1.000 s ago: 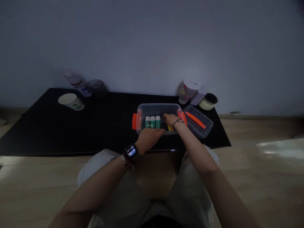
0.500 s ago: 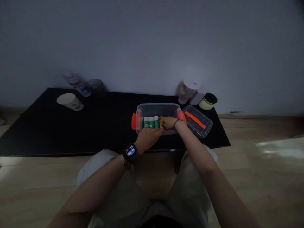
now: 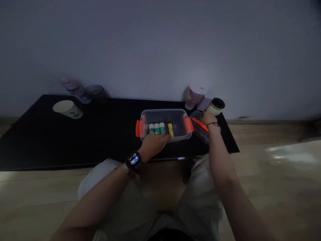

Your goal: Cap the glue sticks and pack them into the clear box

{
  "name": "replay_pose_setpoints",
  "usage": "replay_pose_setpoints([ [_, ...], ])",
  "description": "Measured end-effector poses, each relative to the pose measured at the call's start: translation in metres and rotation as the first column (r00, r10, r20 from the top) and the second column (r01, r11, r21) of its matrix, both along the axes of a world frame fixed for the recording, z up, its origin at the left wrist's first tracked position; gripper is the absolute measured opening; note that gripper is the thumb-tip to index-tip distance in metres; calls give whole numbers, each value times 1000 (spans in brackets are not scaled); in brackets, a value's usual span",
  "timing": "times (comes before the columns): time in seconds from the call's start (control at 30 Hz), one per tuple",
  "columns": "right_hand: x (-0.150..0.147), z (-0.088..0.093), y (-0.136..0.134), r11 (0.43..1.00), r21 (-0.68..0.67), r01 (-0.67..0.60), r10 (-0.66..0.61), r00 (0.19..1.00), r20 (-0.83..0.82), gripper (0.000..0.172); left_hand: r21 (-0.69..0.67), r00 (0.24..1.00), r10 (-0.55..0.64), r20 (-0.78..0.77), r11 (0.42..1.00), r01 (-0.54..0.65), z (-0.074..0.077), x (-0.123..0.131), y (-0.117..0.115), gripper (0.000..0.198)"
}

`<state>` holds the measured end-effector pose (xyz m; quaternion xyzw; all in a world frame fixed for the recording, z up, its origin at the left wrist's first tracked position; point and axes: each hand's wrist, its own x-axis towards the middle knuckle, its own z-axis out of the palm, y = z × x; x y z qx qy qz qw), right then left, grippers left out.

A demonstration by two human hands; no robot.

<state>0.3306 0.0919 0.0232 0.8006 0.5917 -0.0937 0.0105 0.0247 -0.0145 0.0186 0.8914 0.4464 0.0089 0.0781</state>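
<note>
The lid (image 3: 202, 130), clasped by the closed right hand (image 3: 207, 117), should be kept level, the box (image 3: 164, 114) to the left being steadied by the open left hand (image 3: 152, 145).

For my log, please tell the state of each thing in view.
Clear plastic box with orange latches: open, lid off.
Clear flat lid with orange strip: beside box, under right hand.
Three green-white glue sticks: inside box, side by side.
Yellow stick: inside, beside them.
Left hand: on box's near wall.
</note>
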Motion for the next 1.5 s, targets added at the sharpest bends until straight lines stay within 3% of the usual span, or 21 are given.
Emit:
replay_pose_setpoints([
  [0.07, 11, -16, -2, 988, -152, 36, -28, 998, 53, 36, 1, 1000, -1, -7, 1000, 1, 0, 0, 3, 41],
  [0.17, 20, -32, -5, 971, -241, -10, 27, 997, 68, 39, 11, 1000, -10, -15, 1000, 10, -1, 0, 9, 42],
  [0.43, 29, -46, -13, 980, -193, -59, 73, 995, 70, 35, 26, 1000, -24, -4, 999, 24, 0, -4, 18, 40],
  [0.6, 28, -34, -18, 992, -124, -35, 44, 997, 71, 35, 25, 999, -46, 24, 999, 45, 0, -5, 17, 37],
  [0.73, 39, -12, -22, 999, -37, -6, 9, 998, 66, 34, 25, 993, -51, 108, 998, 49, 4, -5, 14, 40],
  [0.87, 55, 13, -31, 997, 72, 18, -21, 999, 40, 32, 66, 960, 5, 279, 998, -24, 8, -9, 18, 40],
  [0.97, 47, 31, -37, 971, 240, -21, 31, 999, -40, 33, 121, 871, 60, 487, 983, -136, 9, -18, 30, 38],
  [1.07, 17, 41, -39, 906, 389, -164, 230, 965, -128, 36, 123, 732, 170, 660, 937, -328, 5, -32, 49, 39],
  [1.2, -37, 40, -36, 774, 460, -435, 559, 811, -174, 36, -90, 481, 366, 797, 859, -504, -10, -51, 73, 43],
  [1.3, -71, 35, -35, 712, 437, -549, 668, 722, -182, 39, -374, 249, 535, 807, 790, -487, -20, -57, 83, 46],
  [1.37, -87, 33, -34, 692, 418, -588, 700, 689, -188, 41, -517, 141, 617, 774, 745, -422, -23, -57, 85, 47],
  [1.43, -101, 31, -33, 677, 401, -617, 721, 665, -195, 41, -582, 98, 652, 752, 726, -365, -23, -56, 86, 48],
  [1.5, -111, 29, -30, 674, 386, -629, 727, 659, -196, 41, -582, 109, 639, 761, 748, -318, -22, -56, 85, 50],
])
